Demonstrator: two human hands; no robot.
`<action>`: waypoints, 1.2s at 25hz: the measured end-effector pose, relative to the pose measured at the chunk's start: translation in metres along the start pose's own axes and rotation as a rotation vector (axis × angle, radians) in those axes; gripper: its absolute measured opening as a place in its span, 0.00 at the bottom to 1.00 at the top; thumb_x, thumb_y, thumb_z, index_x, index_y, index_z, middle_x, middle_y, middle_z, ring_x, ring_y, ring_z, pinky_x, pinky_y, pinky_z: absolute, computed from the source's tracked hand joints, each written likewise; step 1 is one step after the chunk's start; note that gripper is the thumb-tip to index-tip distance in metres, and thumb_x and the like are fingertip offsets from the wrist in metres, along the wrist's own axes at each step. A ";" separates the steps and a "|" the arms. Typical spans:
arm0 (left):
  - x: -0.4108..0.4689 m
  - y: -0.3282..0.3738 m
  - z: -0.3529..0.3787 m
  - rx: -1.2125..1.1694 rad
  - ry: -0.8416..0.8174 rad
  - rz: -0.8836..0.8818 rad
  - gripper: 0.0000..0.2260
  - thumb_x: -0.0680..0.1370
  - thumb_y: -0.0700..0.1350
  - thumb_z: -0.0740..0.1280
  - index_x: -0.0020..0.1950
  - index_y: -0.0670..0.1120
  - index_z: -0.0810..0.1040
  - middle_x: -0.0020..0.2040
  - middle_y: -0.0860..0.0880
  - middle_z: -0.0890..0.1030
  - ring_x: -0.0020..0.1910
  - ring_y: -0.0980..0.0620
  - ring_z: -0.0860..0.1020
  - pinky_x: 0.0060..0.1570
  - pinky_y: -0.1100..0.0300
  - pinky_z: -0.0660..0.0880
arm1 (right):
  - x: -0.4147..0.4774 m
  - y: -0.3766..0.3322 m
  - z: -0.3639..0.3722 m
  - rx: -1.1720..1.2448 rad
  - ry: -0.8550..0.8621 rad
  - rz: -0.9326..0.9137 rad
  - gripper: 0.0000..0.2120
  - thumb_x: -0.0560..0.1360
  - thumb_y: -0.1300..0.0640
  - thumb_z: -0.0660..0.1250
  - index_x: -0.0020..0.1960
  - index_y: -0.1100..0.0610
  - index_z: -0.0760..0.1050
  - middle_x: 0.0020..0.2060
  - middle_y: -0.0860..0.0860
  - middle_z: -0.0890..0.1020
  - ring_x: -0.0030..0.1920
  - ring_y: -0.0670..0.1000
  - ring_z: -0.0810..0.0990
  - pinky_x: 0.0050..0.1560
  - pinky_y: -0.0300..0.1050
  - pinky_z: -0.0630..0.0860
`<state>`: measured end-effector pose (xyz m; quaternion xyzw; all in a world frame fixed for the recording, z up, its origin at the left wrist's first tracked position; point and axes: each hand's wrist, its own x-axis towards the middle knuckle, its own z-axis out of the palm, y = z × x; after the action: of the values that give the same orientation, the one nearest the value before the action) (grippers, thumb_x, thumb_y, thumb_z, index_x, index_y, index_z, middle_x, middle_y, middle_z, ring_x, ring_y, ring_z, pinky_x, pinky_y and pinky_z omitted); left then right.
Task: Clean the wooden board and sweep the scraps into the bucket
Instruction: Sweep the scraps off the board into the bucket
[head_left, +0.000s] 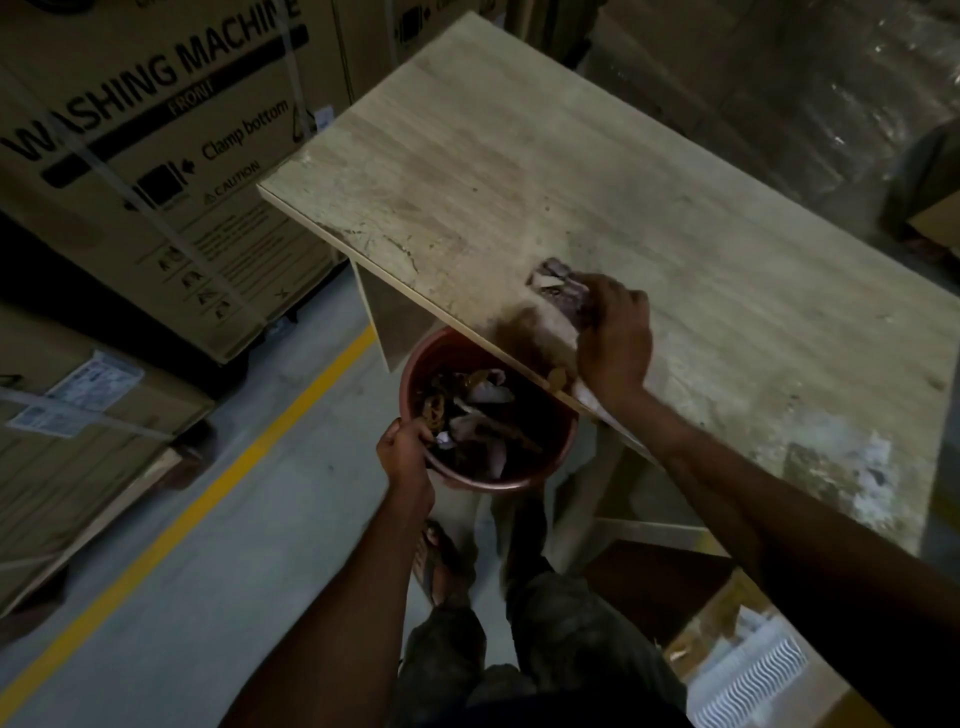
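So that scraps pushed off the wooden board (597, 171) are dropping inside, the left hand (404, 451) is gripping the red bucket's (498, 486) rim under the board's edge while the right hand (615, 338), fingers closed on a crumpled cloth (558, 283), is sweeping dust toward it.

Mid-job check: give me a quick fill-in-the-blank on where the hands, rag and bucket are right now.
1. The left hand has its grip on the rim of the red ____.
2. The right hand presses a crumpled rag onto the wooden ____.
3. The bucket sits under the board's edge and already holds ____.
4. The big carton behind reads WASHING ____.

Missing words: bucket; board; scraps; MACHINE
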<state>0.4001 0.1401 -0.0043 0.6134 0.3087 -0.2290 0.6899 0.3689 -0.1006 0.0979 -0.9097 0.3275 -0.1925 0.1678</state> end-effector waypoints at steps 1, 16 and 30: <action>-0.003 -0.003 0.002 0.012 -0.007 -0.008 0.12 0.69 0.28 0.61 0.30 0.42 0.68 0.29 0.46 0.70 0.31 0.47 0.69 0.35 0.58 0.67 | 0.002 0.019 0.002 -0.047 -0.067 0.078 0.19 0.77 0.64 0.65 0.66 0.51 0.77 0.61 0.51 0.82 0.58 0.59 0.76 0.44 0.48 0.74; -0.014 -0.012 0.015 -0.071 -0.006 0.052 0.20 0.68 0.25 0.58 0.22 0.45 0.71 0.24 0.52 0.74 0.25 0.54 0.73 0.36 0.57 0.67 | -0.003 0.056 0.000 0.062 0.124 0.309 0.17 0.77 0.60 0.61 0.64 0.59 0.76 0.60 0.58 0.81 0.61 0.61 0.74 0.54 0.50 0.69; 0.065 0.033 0.003 -0.054 -0.034 0.029 0.22 0.69 0.26 0.58 0.21 0.48 0.72 0.25 0.53 0.74 0.26 0.54 0.72 0.33 0.59 0.67 | 0.128 0.021 0.129 -0.236 -0.197 -0.100 0.26 0.78 0.43 0.56 0.74 0.44 0.72 0.79 0.57 0.66 0.63 0.70 0.73 0.66 0.62 0.67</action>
<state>0.4686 0.1457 -0.0268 0.5948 0.2940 -0.2211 0.7148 0.5080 -0.1777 0.0078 -0.9527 0.2842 -0.0708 0.0811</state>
